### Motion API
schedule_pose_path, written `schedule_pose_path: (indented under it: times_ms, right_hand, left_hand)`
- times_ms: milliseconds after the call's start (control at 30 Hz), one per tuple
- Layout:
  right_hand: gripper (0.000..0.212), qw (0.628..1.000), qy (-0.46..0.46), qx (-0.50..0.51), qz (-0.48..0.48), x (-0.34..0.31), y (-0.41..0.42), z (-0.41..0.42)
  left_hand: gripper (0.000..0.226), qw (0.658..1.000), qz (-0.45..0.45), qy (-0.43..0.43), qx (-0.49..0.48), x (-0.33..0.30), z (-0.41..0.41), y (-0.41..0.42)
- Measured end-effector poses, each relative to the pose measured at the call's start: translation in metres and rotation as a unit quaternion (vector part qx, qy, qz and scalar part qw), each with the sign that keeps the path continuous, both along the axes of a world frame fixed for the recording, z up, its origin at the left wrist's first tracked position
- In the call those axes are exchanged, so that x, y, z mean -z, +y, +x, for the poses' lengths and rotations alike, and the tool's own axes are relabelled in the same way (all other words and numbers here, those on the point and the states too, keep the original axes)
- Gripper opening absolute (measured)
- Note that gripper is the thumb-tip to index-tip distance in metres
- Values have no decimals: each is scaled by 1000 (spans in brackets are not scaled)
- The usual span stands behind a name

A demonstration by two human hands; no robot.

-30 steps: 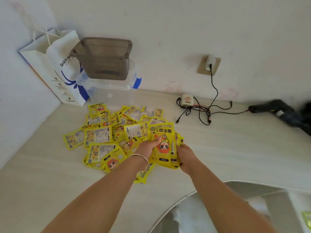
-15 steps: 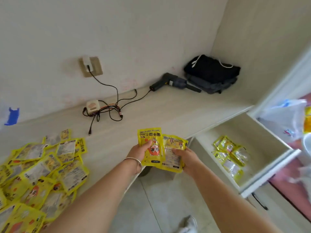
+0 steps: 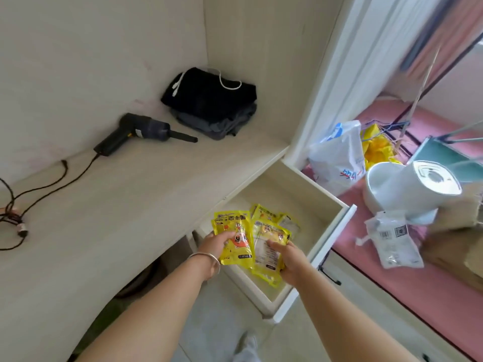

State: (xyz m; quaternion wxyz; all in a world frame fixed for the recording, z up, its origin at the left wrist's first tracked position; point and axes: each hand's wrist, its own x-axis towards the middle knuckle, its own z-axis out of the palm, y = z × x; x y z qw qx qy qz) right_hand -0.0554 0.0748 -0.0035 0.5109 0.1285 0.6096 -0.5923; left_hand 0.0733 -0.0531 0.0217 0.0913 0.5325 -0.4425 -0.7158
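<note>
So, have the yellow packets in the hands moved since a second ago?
Yes. Gripped by the left hand and right hand, the yellow packets have gone right, off the countertop, to above the open drawer.

Glossy plastic yellow packets, matt pale wood-grain drawer, black cloth bundle.

Pale wall, light wooden desktop, white frame, grey tiled floor, pink surface, daylight
</note>
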Motion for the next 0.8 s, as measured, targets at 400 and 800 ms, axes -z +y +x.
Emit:
schedule_pose_path:
  times_ms: [400, 800]
  right_hand:
    - [12, 998, -4, 31, 52, 42, -3, -73]
    - [13, 960, 0, 182, 214, 119, -30, -139]
  left_hand:
    - [21, 990, 65, -52, 113, 59, -104, -18]
    - [34, 970, 34, -137, 197, 147, -192, -76]
